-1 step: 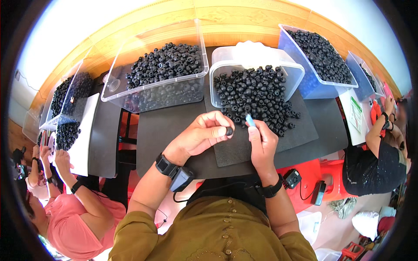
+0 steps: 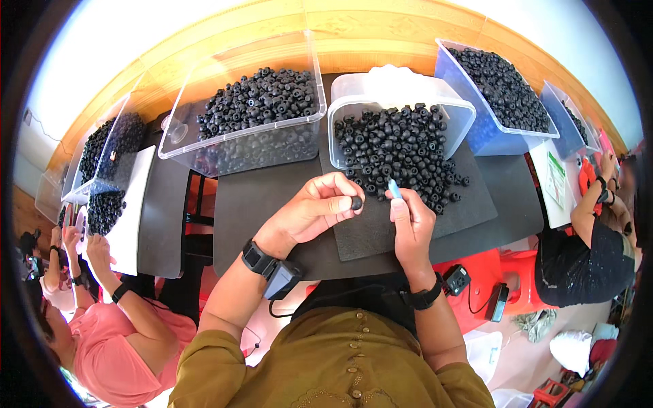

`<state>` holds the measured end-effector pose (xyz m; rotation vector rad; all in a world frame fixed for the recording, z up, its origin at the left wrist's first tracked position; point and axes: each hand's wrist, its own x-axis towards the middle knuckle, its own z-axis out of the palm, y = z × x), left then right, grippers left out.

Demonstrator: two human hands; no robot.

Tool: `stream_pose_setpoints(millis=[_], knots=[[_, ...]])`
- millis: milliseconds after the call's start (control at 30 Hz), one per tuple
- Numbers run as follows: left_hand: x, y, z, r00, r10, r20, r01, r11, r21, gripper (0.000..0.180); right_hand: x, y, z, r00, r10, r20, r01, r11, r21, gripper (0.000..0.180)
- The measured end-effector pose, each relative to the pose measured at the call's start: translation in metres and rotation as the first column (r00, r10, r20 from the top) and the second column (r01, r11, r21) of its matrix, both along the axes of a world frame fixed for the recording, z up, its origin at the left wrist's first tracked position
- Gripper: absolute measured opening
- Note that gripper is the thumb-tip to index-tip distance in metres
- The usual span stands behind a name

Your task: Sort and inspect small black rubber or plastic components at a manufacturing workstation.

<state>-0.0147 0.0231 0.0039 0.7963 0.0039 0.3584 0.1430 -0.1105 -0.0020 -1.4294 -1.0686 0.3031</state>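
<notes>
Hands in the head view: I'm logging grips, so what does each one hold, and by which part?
The left hand pinches a small black round part by its sides at the fingertips. The right hand grips a thin light-blue tool by its lower shaft, tip upward.

I see a dark-topped bench (image 2: 272,194) under bright even light, a pale wooden edge (image 2: 381,27) curving along its far side, white wall (image 2: 81,61) beyond, red stool (image 2: 476,265) below, pale floor (image 2: 537,360) lower right, brown wooden floor (image 2: 20,211) at left

both hands raised, left hand (image 2: 314,207) pinched, right hand (image 2: 410,224) fisted
</notes>
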Motion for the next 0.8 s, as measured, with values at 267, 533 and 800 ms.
stream_pose_setpoints(millis=[267, 533, 800], knots=[[0.009, -0.011, -0.003, 0.994, 0.039, -0.106, -0.031, 0.996, 0.080, 0.013, 0.000, -0.001, 0.003, 0.976, 0.214, -0.027, -0.213, 0.977, 0.033, 0.032], [0.003, -0.013, 0.017, 0.979, 0.106, -0.177, -0.028, 0.916, 0.399, 0.010, 0.003, 0.004, -0.003, 0.935, 0.175, -0.309, -0.164, 0.985, 0.061, 0.013], [-0.032, 0.083, 0.113, 0.435, 0.827, 0.356, -0.622, -0.010, 0.783, 0.015, 0.007, -0.001, -0.006, 0.900, 0.195, -0.389, -0.134, 0.975, 0.178, 0.023]])
